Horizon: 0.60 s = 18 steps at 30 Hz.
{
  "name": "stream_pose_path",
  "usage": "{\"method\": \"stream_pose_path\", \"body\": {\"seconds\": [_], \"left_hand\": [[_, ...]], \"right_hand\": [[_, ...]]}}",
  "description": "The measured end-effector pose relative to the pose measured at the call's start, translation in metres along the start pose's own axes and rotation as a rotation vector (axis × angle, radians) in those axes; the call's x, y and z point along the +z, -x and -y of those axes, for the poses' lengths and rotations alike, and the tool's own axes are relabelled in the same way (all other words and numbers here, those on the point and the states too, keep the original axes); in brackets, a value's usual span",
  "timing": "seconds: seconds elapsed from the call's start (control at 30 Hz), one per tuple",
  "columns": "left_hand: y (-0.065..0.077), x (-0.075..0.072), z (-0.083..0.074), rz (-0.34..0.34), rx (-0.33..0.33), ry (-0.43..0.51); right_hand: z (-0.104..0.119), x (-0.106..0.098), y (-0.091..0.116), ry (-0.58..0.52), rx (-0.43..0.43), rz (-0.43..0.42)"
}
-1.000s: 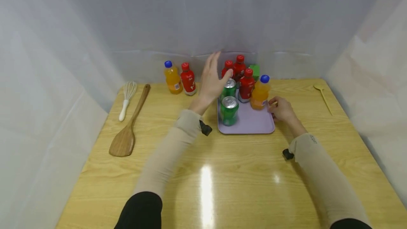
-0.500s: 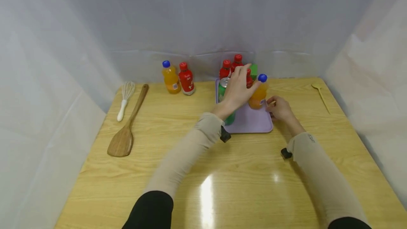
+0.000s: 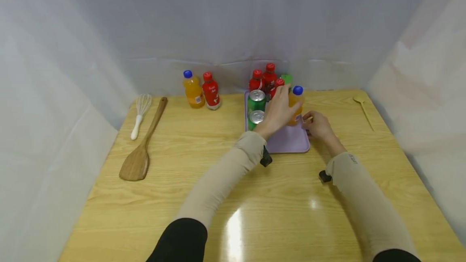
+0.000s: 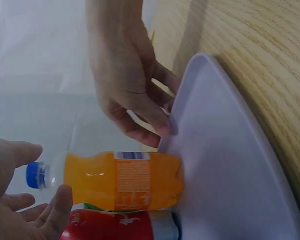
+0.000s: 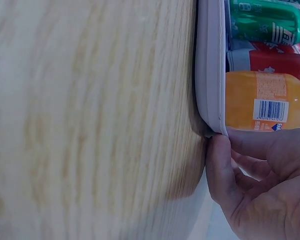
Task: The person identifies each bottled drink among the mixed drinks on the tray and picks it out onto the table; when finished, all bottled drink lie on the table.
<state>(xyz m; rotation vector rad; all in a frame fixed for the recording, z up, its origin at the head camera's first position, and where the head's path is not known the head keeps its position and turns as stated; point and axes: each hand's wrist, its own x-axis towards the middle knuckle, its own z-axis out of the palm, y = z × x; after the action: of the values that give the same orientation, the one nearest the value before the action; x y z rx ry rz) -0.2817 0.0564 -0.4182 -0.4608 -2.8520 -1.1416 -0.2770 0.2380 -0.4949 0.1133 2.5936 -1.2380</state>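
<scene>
At three o'clock on the purple tray (image 3: 289,141), I am watching from afar as the person's right hand (image 3: 318,126) is pinching the rim between thumb and finger. At the tray's two o'clock an orange bottle (image 4: 122,181) is standing upright, and the left hand (image 3: 278,112) is hovering beside it with thumb and fingers wide apart around the blue cap; whether they are touching it, I cannot tell. Two green cans (image 3: 257,99) are standing along the tray's nine-to-ten o'clock side, and three red bottles (image 3: 270,77) are clustering between eleven and twelve. Farther off, I am seeing a whisk (image 3: 136,122) and a wooden spatula (image 3: 140,156) lying towards nine, and a yellow spoon (image 3: 365,110) lying towards three
</scene>
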Motion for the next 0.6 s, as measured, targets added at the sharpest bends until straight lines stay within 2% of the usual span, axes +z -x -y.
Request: {"method": "stream_pose_path", "body": {"seconds": [0.27,0.6], "left_hand": [[-0.005,0.02,0.003,-0.019,-0.015,0.079],[-0.01,0.034,0.009,-0.093,0.002,0.075]], "right_hand": [[0.001,0.001,0.001,-0.007,0.005,-0.005],[0.001,-0.001,0.002,0.007,0.007,-0.012]]}}
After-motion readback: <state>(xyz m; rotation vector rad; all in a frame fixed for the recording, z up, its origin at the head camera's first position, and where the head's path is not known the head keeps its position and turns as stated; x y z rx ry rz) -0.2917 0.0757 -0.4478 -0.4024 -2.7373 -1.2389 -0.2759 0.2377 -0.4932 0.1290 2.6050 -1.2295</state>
